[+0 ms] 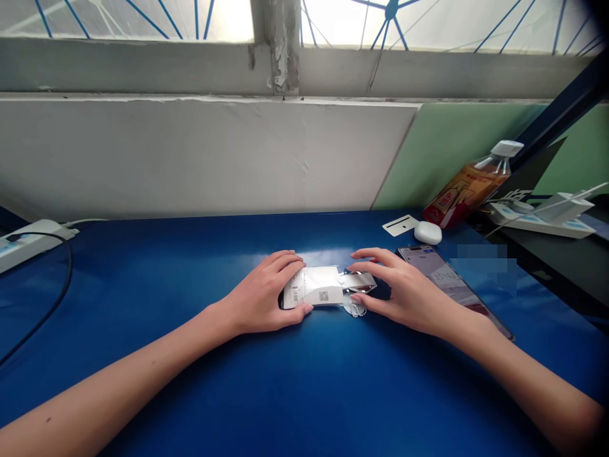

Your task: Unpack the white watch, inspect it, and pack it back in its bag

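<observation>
A small white packet [318,287] with a barcode and a QR code lies flat on the blue table [304,381]. My left hand [266,293] grips its left end, fingers over the top edge and thumb under the near edge. My right hand [398,287] touches a clear plastic tab [358,280] at the packet's right end with its fingertips. A small round clear piece [354,309] lies just under that tab, beside my right thumb.
A phone [447,279] with a lit screen lies right of my right hand. Behind it are a white earbud case [427,232], a white card [400,225] and a leaning bottle [471,184]. Power strips sit at far left [28,242] and far right [537,219]. A wall stands close behind.
</observation>
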